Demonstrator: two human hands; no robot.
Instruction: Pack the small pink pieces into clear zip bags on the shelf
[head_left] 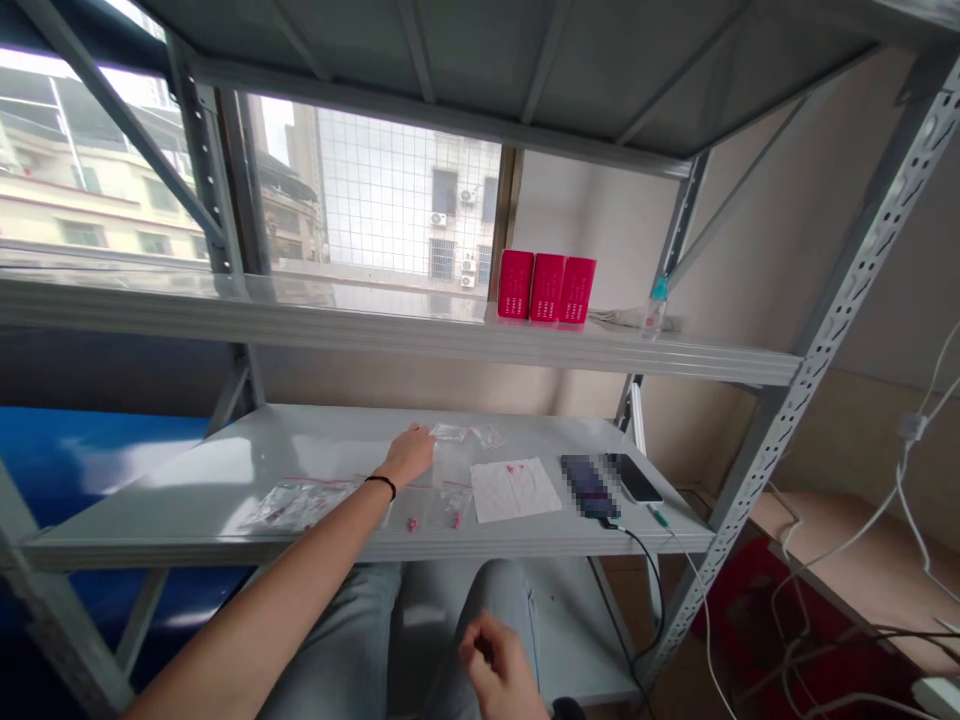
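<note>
My left hand, a black band on its wrist, reaches across the shelf board. Its fingers are closed at the edge of a small clear zip bag lying flat, and a second small clear bag is just to the right. Nearer me lie zip bags with small pink-red pieces in or on them, and a pile of clear bags is left of my forearm. A white paper sheet bears a few tiny red pieces. My right hand hovers over my lap, fingers curled, with nothing visible in it.
Two phones, one blurred and one black, lie at the right with cables attached. On the upper shelf stand three red boxes and a small bottle with a teal top. A perforated metal post rises at the right.
</note>
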